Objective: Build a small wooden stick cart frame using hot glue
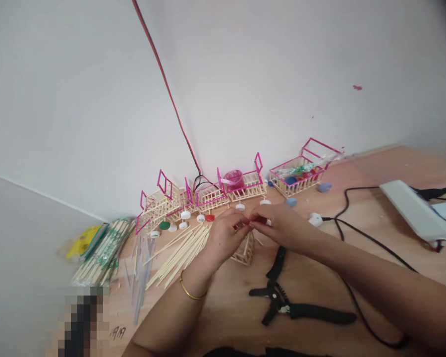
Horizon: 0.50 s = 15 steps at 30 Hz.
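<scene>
1. The left hand [226, 233] and right hand [277, 223] meet, fingertips bunched; I cannot tell what, if anything, they pinch.
2. Beneath them, a small stick frame [242, 256] is partly hidden by the left hand.
3. A white case [418, 213] is cut off at right.
4. Stick baskets [211, 199] line the wall [267, 89].
5. Open table [228, 317] shows between left forearm [171, 317] and black cutters [273, 296].

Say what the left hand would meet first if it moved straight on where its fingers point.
Probably the right hand, directly ahead of the left hand and seemingly touching it, though depth is unclear.
</scene>
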{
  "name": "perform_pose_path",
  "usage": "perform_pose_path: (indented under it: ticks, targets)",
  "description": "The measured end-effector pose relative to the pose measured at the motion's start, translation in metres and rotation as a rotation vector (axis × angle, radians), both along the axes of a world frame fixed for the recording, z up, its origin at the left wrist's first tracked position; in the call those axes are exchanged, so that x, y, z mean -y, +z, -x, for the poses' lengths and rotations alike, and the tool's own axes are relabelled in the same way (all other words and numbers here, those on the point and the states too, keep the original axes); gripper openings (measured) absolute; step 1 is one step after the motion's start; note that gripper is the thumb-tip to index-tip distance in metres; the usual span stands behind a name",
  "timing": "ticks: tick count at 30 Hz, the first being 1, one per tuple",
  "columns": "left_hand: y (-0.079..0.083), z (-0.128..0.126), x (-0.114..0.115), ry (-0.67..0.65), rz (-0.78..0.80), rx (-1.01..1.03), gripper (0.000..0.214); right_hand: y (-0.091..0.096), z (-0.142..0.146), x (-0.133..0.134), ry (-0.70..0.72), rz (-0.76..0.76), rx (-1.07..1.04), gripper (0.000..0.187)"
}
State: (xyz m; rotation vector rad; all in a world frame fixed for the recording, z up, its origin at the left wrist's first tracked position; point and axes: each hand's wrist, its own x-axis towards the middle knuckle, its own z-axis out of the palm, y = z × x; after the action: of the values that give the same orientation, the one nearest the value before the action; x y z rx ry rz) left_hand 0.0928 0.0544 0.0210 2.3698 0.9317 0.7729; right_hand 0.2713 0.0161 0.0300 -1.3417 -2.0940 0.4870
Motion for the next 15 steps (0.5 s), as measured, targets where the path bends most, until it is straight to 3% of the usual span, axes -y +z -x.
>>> perform_pose_path:
  ticks: [8, 15]
  targets:
    - [0.021, 0.015, -0.003, 0.080, 0.217, -0.129, 0.021, -0.009, -0.012, -0.005, -0.019, 0.036, -0.204, 0.012]
    - [0.015, 0.009, 0.005, -0.010, 0.312, -0.235, 0.023, -0.017, -0.018, -0.007, -0.041, 0.045, -0.220, 0.015]
